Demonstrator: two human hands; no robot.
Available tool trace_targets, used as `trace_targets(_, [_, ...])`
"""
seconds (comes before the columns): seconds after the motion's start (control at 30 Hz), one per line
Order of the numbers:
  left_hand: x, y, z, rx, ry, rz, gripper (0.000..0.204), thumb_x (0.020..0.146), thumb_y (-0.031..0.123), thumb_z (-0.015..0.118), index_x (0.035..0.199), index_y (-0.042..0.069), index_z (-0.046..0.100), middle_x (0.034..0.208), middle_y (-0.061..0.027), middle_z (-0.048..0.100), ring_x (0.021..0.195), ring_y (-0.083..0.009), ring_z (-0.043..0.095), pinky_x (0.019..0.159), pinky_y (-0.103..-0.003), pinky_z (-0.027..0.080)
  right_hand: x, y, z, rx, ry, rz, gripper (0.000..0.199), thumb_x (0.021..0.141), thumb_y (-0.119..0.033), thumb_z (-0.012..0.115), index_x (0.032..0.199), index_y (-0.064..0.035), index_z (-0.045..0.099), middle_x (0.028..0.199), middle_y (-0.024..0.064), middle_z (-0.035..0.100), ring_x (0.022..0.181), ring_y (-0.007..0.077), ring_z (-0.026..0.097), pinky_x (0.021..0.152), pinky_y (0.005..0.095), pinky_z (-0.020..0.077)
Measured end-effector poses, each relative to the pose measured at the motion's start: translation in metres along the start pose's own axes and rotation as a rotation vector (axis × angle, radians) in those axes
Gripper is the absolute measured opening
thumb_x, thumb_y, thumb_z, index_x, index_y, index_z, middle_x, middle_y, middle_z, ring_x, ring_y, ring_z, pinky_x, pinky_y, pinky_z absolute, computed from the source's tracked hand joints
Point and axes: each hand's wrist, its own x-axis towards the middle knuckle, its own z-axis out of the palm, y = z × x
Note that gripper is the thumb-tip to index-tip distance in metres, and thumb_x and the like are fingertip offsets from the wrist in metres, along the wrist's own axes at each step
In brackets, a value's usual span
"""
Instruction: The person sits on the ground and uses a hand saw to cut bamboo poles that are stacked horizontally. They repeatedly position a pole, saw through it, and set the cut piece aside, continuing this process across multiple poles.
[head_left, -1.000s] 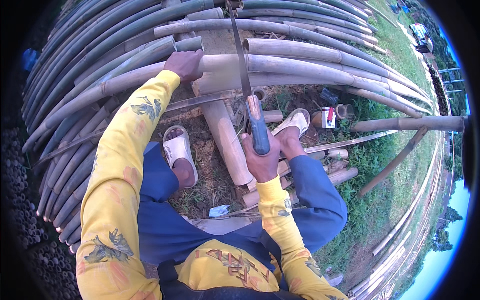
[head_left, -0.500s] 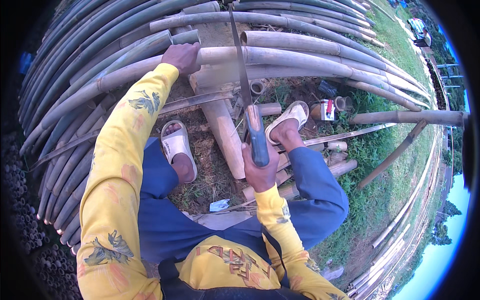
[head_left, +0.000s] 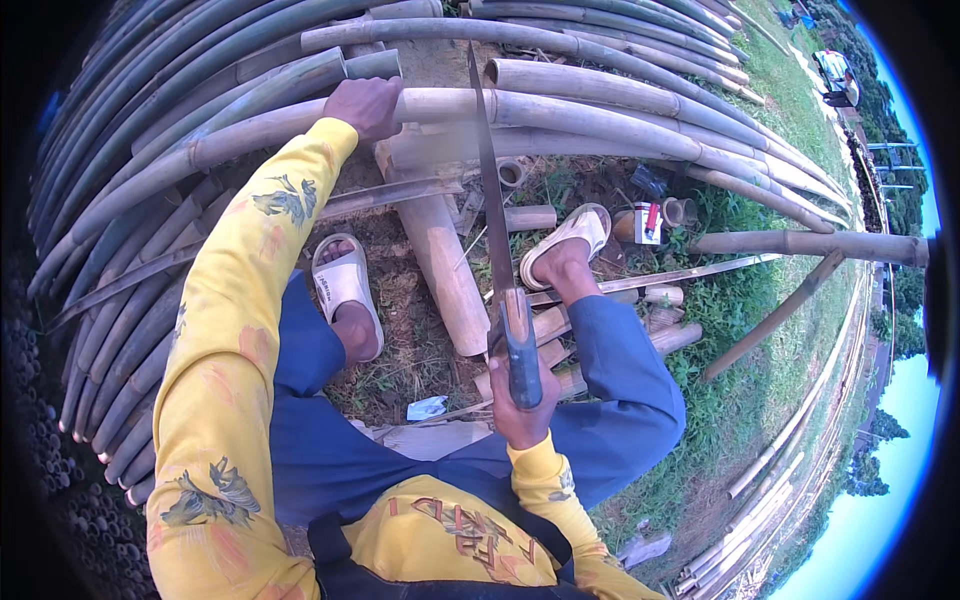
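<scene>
A long bamboo pole (head_left: 600, 122) lies crosswise in front of me. My left hand (head_left: 365, 105) is closed round it, left of the saw. A handsaw (head_left: 492, 190) rests with its blade across this pole, tip pointing away from me; whether it has cut in cannot be made out. Its dark handle is gripped by my right hand (head_left: 522, 390), low above my lap, between my knees. Beneath the pole, a thick bamboo log (head_left: 447, 265) slopes toward me between my sandalled feet.
Stacked bamboo poles (head_left: 180, 100) fill the left and far side. Cut bamboo pieces (head_left: 570, 355) lie by my right foot, near a small white box (head_left: 647, 222) with a red item. A raised horizontal pole (head_left: 810, 245) with a slanted prop (head_left: 775, 315) stands at right, over grass.
My right hand has drawn the saw back toward me, so its handle sits lower. My left hand keeps its hold on the pole. The whole view has shifted slightly.
</scene>
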Motion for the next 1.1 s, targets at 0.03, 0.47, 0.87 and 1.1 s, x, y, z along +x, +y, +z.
trace_targets(0.03, [-0.007,0.001,0.008,-0.005,-0.003,0.004,0.040,0.080,0.029,0.075,0.111,0.005,0.064,0.100,-0.0205,0.075,0.094,-0.0378,0.074,0.083,-0.048,0.059,-0.036,0.002,-0.021,-0.113,-0.051,0.037,0.027,0.089,0.000,0.074,0.115,0.0028,0.070,0.090,0.0127,0.073,0.074,0.0157,0.069,0.072,0.0288,0.0541])
trace_targets(0.47, [-0.005,0.004,0.006,-0.004,-0.040,-0.040,0.046,0.082,0.032,0.076,0.118,0.008,0.063,0.108,-0.0176,0.075,0.101,-0.0365,0.073,0.089,-0.048,0.058,-0.027,0.003,-0.027,-0.082,-0.044,0.033,0.038,0.086,0.001,0.073,0.124,0.0033,0.068,0.096,0.0127,0.075,0.084,0.0186,0.073,0.079,0.0291,0.0548])
trace_targets(0.87, [-0.012,0.011,-0.005,-0.028,-0.035,-0.033,0.042,0.080,0.026,0.073,0.114,0.003,0.067,0.104,-0.0214,0.076,0.097,-0.0377,0.074,0.087,-0.048,0.059,0.042,0.003,0.007,0.057,-0.061,0.049,0.023,0.090,-0.004,0.073,0.112,0.0016,0.069,0.084,0.0067,0.068,0.072,0.0103,0.060,0.070,0.0286,0.0510])
trace_targets(1.1, [-0.003,0.011,-0.003,-0.008,-0.002,-0.020,0.043,0.081,0.028,0.074,0.114,0.002,0.067,0.104,-0.0203,0.076,0.097,-0.0376,0.074,0.087,-0.048,0.059,0.057,-0.008,-0.004,0.043,-0.063,0.057,0.010,0.091,0.000,0.072,0.099,0.0016,0.066,0.078,-0.0011,0.062,0.071,0.0067,0.055,0.066,0.0250,0.0468])
